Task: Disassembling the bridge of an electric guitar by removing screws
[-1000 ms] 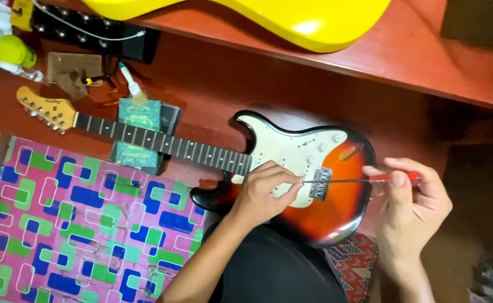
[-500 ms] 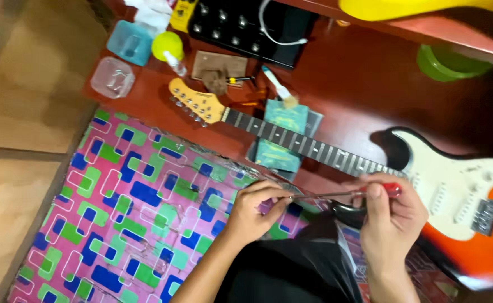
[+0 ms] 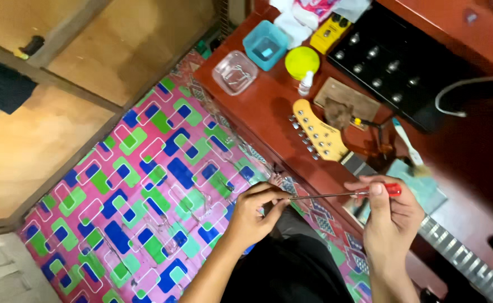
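Head view is looking down on a person working over a red-brown table (image 3: 269,120) and a patterned mat (image 3: 140,207) in pink, blue and green. The right hand (image 3: 392,216) is holding a screwdriver (image 3: 342,194) by its red handle, thumb and forefinger pressing on the grip and the other fingers curling beneath it, which is keeping the shaft level. The left hand (image 3: 257,210) is meeting the far end of the shaft, its thumb and forefinger pinching together at the tip; whether something small is sitting between them cannot be told. The tool is thus hanging between the two hands, above the person's dark-clothed lap and the table edge, touching neither.

An electric guitar is lying on the table beyond the right hand; only its pale headstock (image 3: 316,132) and part of the fretted neck (image 3: 465,261) are showing, the neck passing under that hand's side of the frame. Farther back, a clear plastic tub (image 3: 235,73), a teal box (image 3: 266,45), a yellow round lid (image 3: 302,62) and a small white dropper bottle (image 3: 305,84) are standing grouped near the table corner, apparently within easy reach. A black pedal board (image 3: 392,62) with knobs is occupying the rear, a white cable (image 3: 465,90) looping beside it.
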